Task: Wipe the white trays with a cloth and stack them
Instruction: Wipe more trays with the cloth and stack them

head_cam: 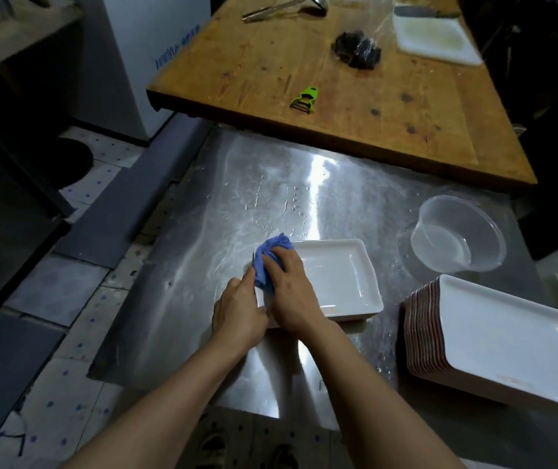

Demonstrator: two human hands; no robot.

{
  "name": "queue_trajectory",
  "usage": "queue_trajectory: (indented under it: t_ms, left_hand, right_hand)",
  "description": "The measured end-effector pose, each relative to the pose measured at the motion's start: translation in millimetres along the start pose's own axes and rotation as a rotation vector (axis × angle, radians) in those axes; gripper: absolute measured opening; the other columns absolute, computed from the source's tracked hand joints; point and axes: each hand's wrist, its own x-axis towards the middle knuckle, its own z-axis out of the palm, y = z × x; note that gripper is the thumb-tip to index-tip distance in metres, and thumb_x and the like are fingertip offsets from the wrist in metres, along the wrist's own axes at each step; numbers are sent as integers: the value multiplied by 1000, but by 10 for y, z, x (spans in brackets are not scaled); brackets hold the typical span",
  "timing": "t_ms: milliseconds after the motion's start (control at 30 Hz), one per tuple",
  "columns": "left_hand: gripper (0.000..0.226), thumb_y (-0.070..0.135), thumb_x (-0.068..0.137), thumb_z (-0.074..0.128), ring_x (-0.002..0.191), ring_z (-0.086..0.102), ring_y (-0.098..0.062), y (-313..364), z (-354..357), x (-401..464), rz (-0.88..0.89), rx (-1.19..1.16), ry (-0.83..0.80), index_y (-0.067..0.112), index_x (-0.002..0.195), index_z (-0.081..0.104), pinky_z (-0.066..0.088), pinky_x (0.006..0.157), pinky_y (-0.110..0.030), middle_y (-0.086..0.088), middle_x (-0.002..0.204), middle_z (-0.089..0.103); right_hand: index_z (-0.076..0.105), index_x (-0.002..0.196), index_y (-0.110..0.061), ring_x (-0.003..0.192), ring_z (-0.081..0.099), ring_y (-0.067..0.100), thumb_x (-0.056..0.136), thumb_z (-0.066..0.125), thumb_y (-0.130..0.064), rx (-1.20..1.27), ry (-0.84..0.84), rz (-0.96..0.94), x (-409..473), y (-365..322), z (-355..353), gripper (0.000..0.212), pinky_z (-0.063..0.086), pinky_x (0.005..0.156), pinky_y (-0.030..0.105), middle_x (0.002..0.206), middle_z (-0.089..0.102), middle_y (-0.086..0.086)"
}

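A single white rectangular tray lies on the wet steel table. My right hand grips a crumpled blue cloth and presses it on the tray's left end. My left hand holds the tray's near left edge, fingers curled on the rim. To the right stands a tall stack of white trays with brownish undersides, slightly tilted.
A clear plastic bowl with a little water sits behind the stack. A wooden table beyond holds a green peeler, a white cutting board, a black bundle in plastic and metal utensils. The tiled floor lies left.
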Motion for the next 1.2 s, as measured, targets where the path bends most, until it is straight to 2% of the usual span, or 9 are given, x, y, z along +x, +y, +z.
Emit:
queue_trajectory:
  t_ms: [167,300,400,500,600,700,867,1000,1200]
  left_hand:
    - [62,7,78,51,98,57,-30,-65,-14,36,-2,-68,-50,26,136,42,49,83,-38,-10,110,58]
    - [49,7,82,41,88,60,-34,-71,-30,60,-51,-195,-50,28,125,52,53,80,-46,-14,96,62]
    - [42,13,83,35,84,61,-32,-30,-33,65,-65,-204,2,30,113,58,53,74,-41,-6,89,64]
    - [35,25,84,41,90,59,-28,28,0,87,-102,-136,58,31,113,58,46,75,-32,-2,101,66]
    - [37,24,84,53,101,58,-31,60,58,106,-112,74,135,23,121,54,39,73,-30,-5,115,63]
    - [38,18,81,58,101,58,-30,80,73,98,-96,162,151,20,119,52,37,69,-30,-4,114,63]
    - [31,13,81,57,80,48,-24,93,80,123,-99,196,160,16,111,49,36,64,-31,-4,104,62]
    - [32,13,81,57,78,46,-24,79,90,138,-97,215,156,16,111,47,37,63,-31,-3,103,61]
    - [33,14,81,59,79,49,-25,61,112,147,-72,197,152,15,111,45,39,65,-30,-4,101,60]
  right_hand:
    - [59,121,0,128,43,29,84,58,-2,70,-46,-37,-231,25,-131,37,29,101,21,134,50,17]
    - [65,109,-1,116,52,30,80,51,-9,21,-82,-50,-439,-8,-151,34,41,97,31,124,58,15]
    - [67,97,-2,103,55,32,83,51,-8,-56,-67,-54,-532,-32,-140,22,44,83,36,112,61,13]
    - [66,96,-4,98,54,30,84,54,-9,-122,-59,-54,-587,-30,-150,18,42,79,37,106,62,11]
    - [66,92,-4,94,53,30,85,50,-11,-168,-44,-9,-645,60,-223,18,40,78,38,101,61,11]
    - [64,88,-4,95,52,28,86,45,-11,-176,24,111,-761,256,-367,20,39,81,35,99,61,10]
    - [67,101,-1,110,53,34,73,43,-6,-295,140,262,-902,599,-623,37,35,89,38,115,62,14]
    - [55,123,-9,128,32,26,81,49,-7,-442,86,322,-764,782,-644,42,21,95,32,138,44,2]
    - [38,138,-6,136,23,25,88,43,-13,-458,9,292,-176,863,-629,50,14,108,31,149,29,7]
